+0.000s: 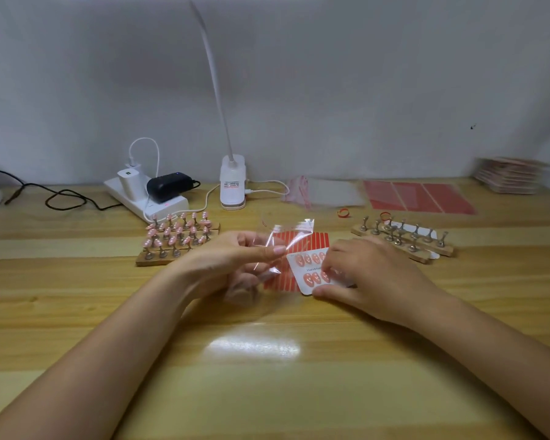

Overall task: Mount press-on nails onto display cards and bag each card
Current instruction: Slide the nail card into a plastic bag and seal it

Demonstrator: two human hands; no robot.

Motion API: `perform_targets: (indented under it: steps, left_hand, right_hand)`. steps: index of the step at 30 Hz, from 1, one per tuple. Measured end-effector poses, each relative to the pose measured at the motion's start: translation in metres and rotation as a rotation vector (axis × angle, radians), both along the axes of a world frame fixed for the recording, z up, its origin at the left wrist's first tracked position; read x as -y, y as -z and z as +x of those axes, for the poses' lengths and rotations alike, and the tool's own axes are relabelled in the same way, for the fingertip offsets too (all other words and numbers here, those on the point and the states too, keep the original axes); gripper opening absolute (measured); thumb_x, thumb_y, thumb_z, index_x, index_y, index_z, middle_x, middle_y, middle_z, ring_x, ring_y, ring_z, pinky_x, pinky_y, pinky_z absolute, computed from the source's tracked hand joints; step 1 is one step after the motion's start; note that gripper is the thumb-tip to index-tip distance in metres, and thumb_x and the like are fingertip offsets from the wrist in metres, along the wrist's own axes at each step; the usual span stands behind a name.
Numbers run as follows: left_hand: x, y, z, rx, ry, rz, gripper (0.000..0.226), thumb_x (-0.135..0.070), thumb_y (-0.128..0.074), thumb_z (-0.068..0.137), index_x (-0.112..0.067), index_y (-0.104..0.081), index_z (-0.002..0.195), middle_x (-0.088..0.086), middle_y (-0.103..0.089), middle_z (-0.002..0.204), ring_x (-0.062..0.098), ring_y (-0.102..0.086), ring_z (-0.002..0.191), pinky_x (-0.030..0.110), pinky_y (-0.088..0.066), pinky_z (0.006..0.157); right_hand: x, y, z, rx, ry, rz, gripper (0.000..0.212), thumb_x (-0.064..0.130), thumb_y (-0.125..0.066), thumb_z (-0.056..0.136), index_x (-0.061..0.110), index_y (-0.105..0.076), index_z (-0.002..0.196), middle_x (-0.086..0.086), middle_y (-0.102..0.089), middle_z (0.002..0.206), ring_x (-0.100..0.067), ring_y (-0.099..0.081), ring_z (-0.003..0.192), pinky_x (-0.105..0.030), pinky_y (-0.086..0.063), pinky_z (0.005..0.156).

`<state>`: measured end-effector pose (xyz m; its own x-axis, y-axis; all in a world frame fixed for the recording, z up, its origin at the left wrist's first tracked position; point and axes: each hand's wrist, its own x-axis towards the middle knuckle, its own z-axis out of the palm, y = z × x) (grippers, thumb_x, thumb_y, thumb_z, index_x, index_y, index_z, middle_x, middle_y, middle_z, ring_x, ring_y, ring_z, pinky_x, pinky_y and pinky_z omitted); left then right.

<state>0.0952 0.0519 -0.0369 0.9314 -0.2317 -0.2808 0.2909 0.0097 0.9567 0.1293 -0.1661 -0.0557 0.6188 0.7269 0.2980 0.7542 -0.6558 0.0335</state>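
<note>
One card [311, 274] (flat), lengthwise left-right

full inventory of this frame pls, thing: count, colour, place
display card: 1, white with red nails, centre
clear bag: 1, red-striped, centre
nail stands with nails: many, pink, left of centre
bare nail stands: many, metal on wood, right
spare bags: pile, clear, back
red sheets: several, back right
card stack: 1, far right
lamp: 1, white, back
power strip: 1, white, back left
table: wood
hands: left pinches bag; right holds card
</note>
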Motion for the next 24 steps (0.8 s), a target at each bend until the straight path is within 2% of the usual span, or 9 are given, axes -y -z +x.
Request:
perform_targets:
  steps: [3, 5, 9, 11, 13, 16, 18, 20, 24]
  left_hand:
    - [-0.005, 0.005, 0.000, 0.019, 0.001, -0.031, 0.044, -0.021, -0.071, 0.065, -0.005, -0.061, 0.105, 0.009, -0.070, 0.081, 0.013, -0.065, 0.060, 0.018, -0.049, 0.045]
    - [-0.009, 0.007, 0.001, 0.028, 0.038, -0.074, 0.047, -0.025, -0.074, 0.065, -0.006, -0.061, 0.106, 0.006, -0.070, 0.078, 0.011, -0.063, 0.058, 0.017, -0.048, 0.045]
    - [-0.015, 0.010, 0.004, 0.014, 0.073, -0.146, 0.067, -0.032, -0.092, 0.043, -0.007, -0.067, 0.100, 0.006, -0.069, 0.074, 0.011, -0.061, 0.057, 0.020, -0.051, 0.048]
    - [-0.017, 0.010, 0.004, -0.001, 0.080, -0.146, 0.062, -0.029, -0.092, 0.044, -0.008, -0.070, 0.097, 0.006, -0.068, 0.073, 0.011, -0.059, 0.057, 0.019, -0.052, 0.050]
    - [-0.017, 0.010, 0.004, -0.006, 0.084, -0.138, 0.048, -0.022, -0.083, 0.059, -0.006, -0.068, 0.102, 0.005, -0.068, 0.073, 0.010, -0.060, 0.058, 0.018, -0.052, 0.052]
    - [-0.014, 0.010, 0.005, 0.010, 0.081, -0.054, 0.045, -0.016, -0.069, 0.068, -0.006, -0.059, 0.110, 0.002, -0.069, 0.071, 0.008, -0.062, 0.058, 0.016, -0.052, 0.053]
    - [-0.013, 0.009, 0.004, 0.028, 0.097, -0.020, 0.045, -0.017, -0.069, 0.066, -0.008, -0.060, 0.109, 0.001, -0.069, 0.070, 0.008, -0.062, 0.057, 0.016, -0.051, 0.052]
    - [-0.011, 0.008, 0.003, 0.047, 0.126, 0.029, 0.046, -0.021, -0.072, 0.063, -0.011, -0.062, 0.107, 0.001, -0.070, 0.071, 0.008, -0.062, 0.059, 0.016, -0.051, 0.051]
    - [-0.008, 0.006, 0.003, 0.097, 0.171, 0.149, 0.054, -0.028, -0.075, 0.061, -0.011, -0.062, 0.110, 0.004, -0.071, 0.080, 0.013, -0.064, 0.063, 0.020, -0.054, 0.053]
  right_hand:
    - [-0.003, -0.010, -0.002, 0.152, -0.099, -0.109, 0.054, 0.058, -0.030, 0.087, 0.015, -0.063, 0.090, 0.002, -0.064, 0.093, -0.017, -0.059, 0.083, -0.028, -0.039, 0.082]
    - [0.001, -0.014, 0.000, 0.236, -0.175, -0.035, 0.050, 0.044, -0.033, 0.092, 0.009, -0.064, 0.074, -0.003, -0.063, 0.073, -0.021, -0.058, 0.063, -0.031, -0.048, 0.064]
    - [0.011, -0.016, 0.014, 0.371, -0.243, 0.130, 0.045, 0.023, -0.037, 0.096, 0.003, -0.064, 0.065, -0.007, -0.060, 0.061, -0.025, -0.053, 0.049, -0.033, -0.045, 0.046]
    - [0.013, -0.014, 0.020, 0.384, -0.177, 0.250, 0.041, 0.016, -0.040, 0.094, -0.001, -0.062, 0.064, -0.010, -0.058, 0.058, -0.027, -0.053, 0.047, -0.035, -0.044, 0.042]
    - [0.012, -0.012, 0.024, 0.236, -0.022, 0.478, 0.042, 0.015, -0.040, 0.096, -0.002, -0.056, 0.061, -0.013, -0.053, 0.057, -0.029, -0.051, 0.047, -0.033, -0.041, 0.039]
    - [0.007, -0.014, 0.029, -0.178, 0.234, 1.021, 0.046, 0.022, -0.039, 0.099, -0.002, -0.046, 0.060, -0.021, -0.051, 0.058, -0.027, -0.049, 0.053, -0.021, -0.034, 0.041]
    - [0.003, -0.019, 0.030, -0.382, 0.305, 1.271, 0.049, 0.029, -0.039, 0.099, -0.009, -0.057, 0.073, -0.009, -0.066, 0.066, -0.026, -0.065, 0.065, -0.034, -0.051, 0.054]
    - [0.000, -0.024, 0.027, -0.436, 0.286, 1.286, 0.045, 0.032, -0.040, 0.098, -0.001, -0.062, 0.077, 0.009, -0.068, 0.065, -0.008, -0.068, 0.068, -0.040, -0.054, 0.060]
    - [-0.010, -0.024, 0.019, -0.321, 0.154, 1.070, 0.049, 0.027, -0.045, 0.097, -0.011, -0.055, 0.068, 0.004, -0.062, 0.056, -0.006, -0.061, 0.056, -0.021, -0.040, 0.047]
